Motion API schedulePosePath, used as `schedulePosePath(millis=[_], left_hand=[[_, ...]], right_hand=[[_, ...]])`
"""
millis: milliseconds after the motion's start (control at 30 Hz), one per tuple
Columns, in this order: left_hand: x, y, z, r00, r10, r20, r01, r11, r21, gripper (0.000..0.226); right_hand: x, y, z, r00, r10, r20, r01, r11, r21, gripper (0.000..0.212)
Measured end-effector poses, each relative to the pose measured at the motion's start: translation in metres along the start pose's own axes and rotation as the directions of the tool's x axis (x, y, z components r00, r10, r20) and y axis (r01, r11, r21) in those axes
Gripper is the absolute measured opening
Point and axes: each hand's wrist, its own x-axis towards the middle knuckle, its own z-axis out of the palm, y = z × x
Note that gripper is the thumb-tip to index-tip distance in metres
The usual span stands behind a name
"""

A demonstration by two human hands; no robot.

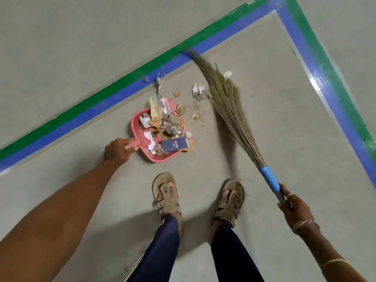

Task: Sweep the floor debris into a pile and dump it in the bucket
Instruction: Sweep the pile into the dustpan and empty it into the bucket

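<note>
- Head view: L hand [117,150] wrapped round handle of pink dustpan [156,158], which lies flat on floor and is full of debris [168,125].
- R hand [293,206] grips broom [225,98]; bristles just right of dustpan.
- Loose scraps [197,89] btwn dustpan & bristles.
- Tape border [122,95] close behind dustpan.

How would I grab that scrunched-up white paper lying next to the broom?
Pinch the scrunched white paper across its raised creases, with your fingers coming straight down from above. It lies loose on the floor, so nothing covers its top. Reach in from the dustpan side, since the broom lies close along its other side.
</note>
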Motion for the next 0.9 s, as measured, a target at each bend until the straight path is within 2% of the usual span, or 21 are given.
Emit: schedulePosePath(millis=[167,300,433,600,800,900], left_hand=[[0.002,-0.003,0.009,0.999,-0.032,0.025,0.033,0.998,-0.046,0.051],[0.0,-0.005,0.016,0.995,-0.084,0.047,0.089,0.991,-0.097,0.055],[-0.009,-0.006,0.015,0.995,-0.102,0.017,0.104,0.983,-0.151,0.057],[-0.045,0.004,-0.001,0.993,-0.113,-0.017,0.106,0.962,-0.251,0.063],[-0.119,0.043,-0.049,0.984,-0.15,-0.092,0.109,0.93,-0.352,0.046],[-0.166,0.055,-0.085,0.978,-0.184,-0.099,0.127,0.9,-0.416,0.047]], right_hand=[[0.003,0.002,0.002,0.982,-0.113,0.15,0.125,0.989,-0.073,0.074],[-0.006,0.005,0.005,0.94,-0.217,0.263,0.236,0.971,-0.042,0.076],[-0.021,0.001,0.003,0.93,-0.266,0.253,0.28,0.96,-0.018,0.078],[-0.049,-0.007,-0.014,0.947,-0.255,0.193,0.248,0.967,0.063,0.076],[-0.092,-0.033,-0.075,0.957,-0.243,0.155,0.227,0.967,0.115,0.083],[-0.115,-0.052,-0.116,0.945,-0.291,0.148,0.278,0.955,0.099,0.085]])
